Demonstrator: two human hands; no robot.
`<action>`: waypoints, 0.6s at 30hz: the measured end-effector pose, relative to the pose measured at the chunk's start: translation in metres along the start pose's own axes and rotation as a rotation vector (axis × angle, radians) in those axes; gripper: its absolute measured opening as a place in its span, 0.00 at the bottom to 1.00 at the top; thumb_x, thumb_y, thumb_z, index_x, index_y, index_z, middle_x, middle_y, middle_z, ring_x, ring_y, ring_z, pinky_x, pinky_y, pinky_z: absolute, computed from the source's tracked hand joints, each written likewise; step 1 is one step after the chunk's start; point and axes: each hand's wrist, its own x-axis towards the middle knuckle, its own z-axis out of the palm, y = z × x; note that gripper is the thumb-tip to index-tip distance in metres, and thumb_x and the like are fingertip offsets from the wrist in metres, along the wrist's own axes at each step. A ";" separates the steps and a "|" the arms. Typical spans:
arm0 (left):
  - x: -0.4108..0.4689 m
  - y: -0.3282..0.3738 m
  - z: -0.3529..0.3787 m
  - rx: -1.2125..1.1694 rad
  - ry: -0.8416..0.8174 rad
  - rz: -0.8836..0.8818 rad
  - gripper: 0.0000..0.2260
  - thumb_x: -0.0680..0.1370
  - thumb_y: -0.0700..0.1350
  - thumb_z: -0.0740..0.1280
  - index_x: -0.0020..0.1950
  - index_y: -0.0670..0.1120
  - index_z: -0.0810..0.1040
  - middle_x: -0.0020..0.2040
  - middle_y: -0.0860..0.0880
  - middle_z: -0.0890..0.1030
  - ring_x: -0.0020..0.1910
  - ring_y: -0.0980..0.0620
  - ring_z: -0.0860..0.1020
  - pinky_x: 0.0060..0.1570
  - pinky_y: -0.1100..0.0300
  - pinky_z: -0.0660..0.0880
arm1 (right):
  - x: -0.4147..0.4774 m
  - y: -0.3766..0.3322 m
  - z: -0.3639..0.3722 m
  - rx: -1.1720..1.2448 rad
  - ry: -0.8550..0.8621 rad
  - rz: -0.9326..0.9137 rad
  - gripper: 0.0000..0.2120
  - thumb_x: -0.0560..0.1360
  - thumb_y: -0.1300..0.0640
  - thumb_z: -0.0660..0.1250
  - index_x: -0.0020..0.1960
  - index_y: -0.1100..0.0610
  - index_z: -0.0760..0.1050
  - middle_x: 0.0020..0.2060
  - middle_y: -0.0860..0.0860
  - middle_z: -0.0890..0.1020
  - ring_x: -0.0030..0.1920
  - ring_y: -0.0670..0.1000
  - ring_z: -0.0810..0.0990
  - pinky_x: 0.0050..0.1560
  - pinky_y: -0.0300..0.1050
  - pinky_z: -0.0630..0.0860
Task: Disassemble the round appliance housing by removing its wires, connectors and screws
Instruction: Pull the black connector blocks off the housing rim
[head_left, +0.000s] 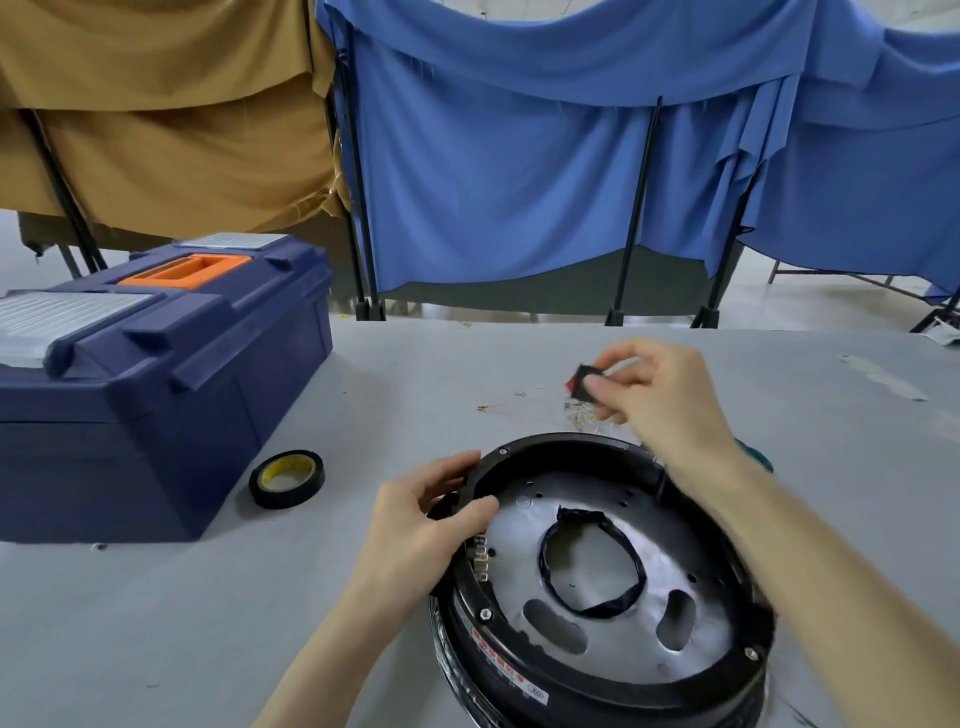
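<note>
1. Fingers (628, 364) of right hand (670, 405): pinched on small black-and-red switch (584, 383), raised above grey table (208, 623) beyond housing (582, 686).
2. Left hand (421, 535): curled round housing's left rim, thumb inside.
3. Housing: round, black, open side up, flat on table.
4. Loose wires (587, 415) beneath right hand; tape roll (260, 488) and toolbox (156, 415) at left.
</note>
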 end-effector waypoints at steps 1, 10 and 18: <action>0.001 0.000 -0.001 0.005 0.005 -0.004 0.18 0.73 0.37 0.73 0.61 0.48 0.81 0.50 0.55 0.85 0.51 0.58 0.82 0.56 0.58 0.78 | 0.009 0.007 -0.011 -0.026 0.041 0.035 0.08 0.73 0.66 0.70 0.40 0.54 0.78 0.31 0.53 0.83 0.29 0.50 0.80 0.34 0.42 0.75; 0.001 -0.003 0.000 0.006 0.009 0.008 0.17 0.73 0.35 0.71 0.58 0.51 0.82 0.49 0.56 0.86 0.51 0.58 0.82 0.51 0.64 0.76 | 0.038 0.094 -0.063 -0.542 0.085 0.318 0.11 0.73 0.70 0.64 0.39 0.57 0.79 0.43 0.61 0.83 0.45 0.61 0.82 0.48 0.48 0.76; 0.001 -0.002 0.001 -0.017 -0.018 0.015 0.20 0.66 0.43 0.71 0.57 0.52 0.82 0.48 0.57 0.86 0.51 0.58 0.82 0.51 0.63 0.75 | 0.036 0.109 -0.058 -0.764 0.047 0.371 0.16 0.72 0.70 0.61 0.51 0.58 0.83 0.54 0.60 0.82 0.55 0.62 0.78 0.50 0.47 0.72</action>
